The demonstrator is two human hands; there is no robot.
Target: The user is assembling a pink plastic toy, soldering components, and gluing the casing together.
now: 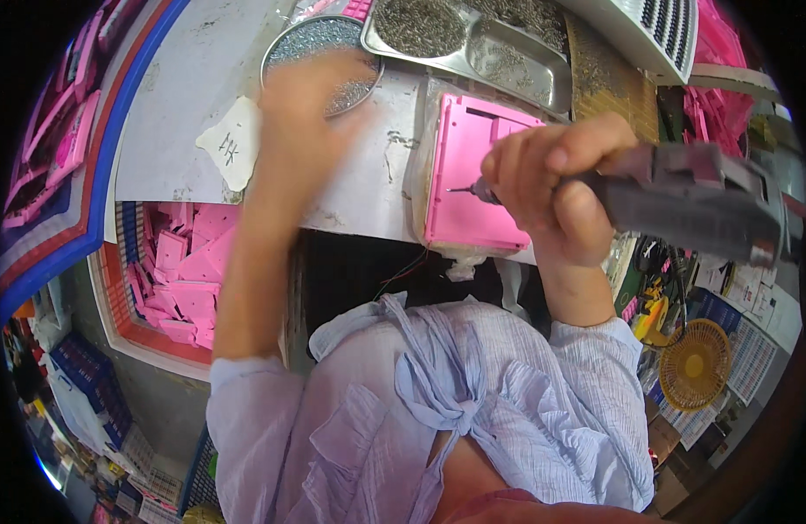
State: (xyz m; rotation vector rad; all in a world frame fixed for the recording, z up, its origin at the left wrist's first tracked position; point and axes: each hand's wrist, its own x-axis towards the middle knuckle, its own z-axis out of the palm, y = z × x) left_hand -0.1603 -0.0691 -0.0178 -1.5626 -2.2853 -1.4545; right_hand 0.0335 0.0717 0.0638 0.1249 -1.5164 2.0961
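Note:
My right hand [564, 179] is closed round a dark grey cordless screwdriver [695, 205], held level with its bit pointing left. The bit hovers over a pink plastic panel [473, 210] that lies on the table near its front edge. Smeared by motion, my left hand [320, 113] is over the near side of a round metal dish [320, 39] of small silvery screws. Its fingers cannot be made out, nor whether they hold anything.
A steel compartment tray [529, 74] of small metal parts stands behind the panel. Torn white paper [232, 144] with handwriting lies left on the table [180, 105]. Pink pieces [189, 271] fill a bin below left. A yellow basket [695, 362] is at the right.

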